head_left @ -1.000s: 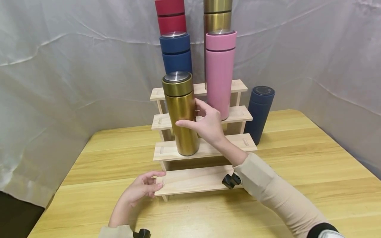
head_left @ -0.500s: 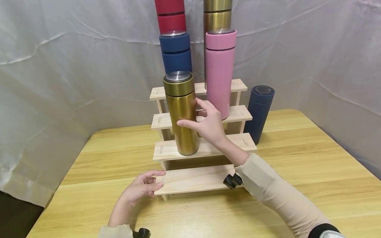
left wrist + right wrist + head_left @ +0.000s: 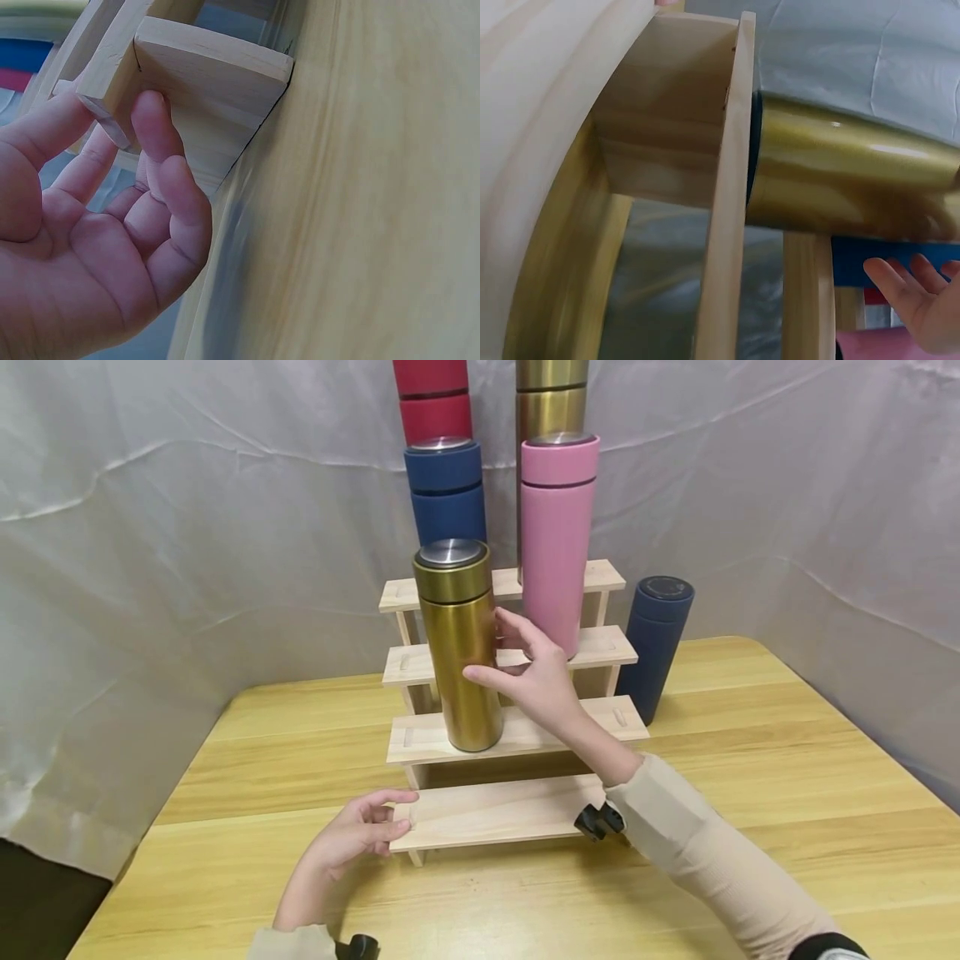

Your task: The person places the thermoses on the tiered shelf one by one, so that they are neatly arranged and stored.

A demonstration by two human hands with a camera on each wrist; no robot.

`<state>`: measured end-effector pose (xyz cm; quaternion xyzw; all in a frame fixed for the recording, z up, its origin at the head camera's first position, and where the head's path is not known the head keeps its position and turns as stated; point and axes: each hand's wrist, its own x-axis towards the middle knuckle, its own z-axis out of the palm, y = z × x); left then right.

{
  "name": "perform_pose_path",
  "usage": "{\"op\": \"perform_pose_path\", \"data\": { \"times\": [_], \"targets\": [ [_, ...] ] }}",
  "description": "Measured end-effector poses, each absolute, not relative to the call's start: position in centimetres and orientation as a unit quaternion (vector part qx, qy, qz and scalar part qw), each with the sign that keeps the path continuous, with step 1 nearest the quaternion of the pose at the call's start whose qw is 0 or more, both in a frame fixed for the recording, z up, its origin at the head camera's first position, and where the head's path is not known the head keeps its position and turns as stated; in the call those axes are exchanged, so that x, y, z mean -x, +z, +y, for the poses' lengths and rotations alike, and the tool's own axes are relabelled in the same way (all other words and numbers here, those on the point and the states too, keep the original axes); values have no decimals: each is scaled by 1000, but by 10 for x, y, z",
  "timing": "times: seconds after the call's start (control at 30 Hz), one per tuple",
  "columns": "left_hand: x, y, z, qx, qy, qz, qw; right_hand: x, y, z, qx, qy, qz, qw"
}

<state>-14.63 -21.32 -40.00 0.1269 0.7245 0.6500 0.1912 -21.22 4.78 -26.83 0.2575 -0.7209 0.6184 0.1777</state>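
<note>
A gold thermos [image 3: 459, 660] stands upright on the second step from the bottom of a tiered wooden stand [image 3: 495, 814], towards its left. My right hand [image 3: 543, 681] is at the right side of this thermos, fingers loosely extended. In the right wrist view, the right hand's fingers [image 3: 907, 281] look apart from the gold thermos [image 3: 847, 169]. My left hand [image 3: 352, 837] grips the left end of the lowest step. In the left wrist view, fingers of the left hand [image 3: 112, 232] bend under and around the board's end.
A blue thermos [image 3: 447, 497] and a red thermos [image 3: 435, 414] stand on higher steps at left. A pink thermos [image 3: 558, 543] and another gold one [image 3: 551, 410] stand at right. A dark blue thermos [image 3: 656, 643] stands on the table [image 3: 750, 777] behind the stand's right side.
My right hand has drawn slightly right, its thumb sliding back across the gold thermos. The thermos keeps its place on the step. My left hand has not moved.
</note>
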Motion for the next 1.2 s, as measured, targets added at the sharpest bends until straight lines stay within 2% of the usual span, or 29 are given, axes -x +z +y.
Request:
{"op": "perform_pose_path", "data": {
  "times": [0.17,0.67,1.2],
  "targets": [
    [147,-401,-213,-134,650,724,187,211,-274,59,-246,629,-718,169],
    [146,-400,-213,-139,650,723,190,202,-284,90,-264,592,-736,195],
    [146,-399,-213,-140,649,725,185,194,-292,122,-258,577,-733,251]
  ]
}}
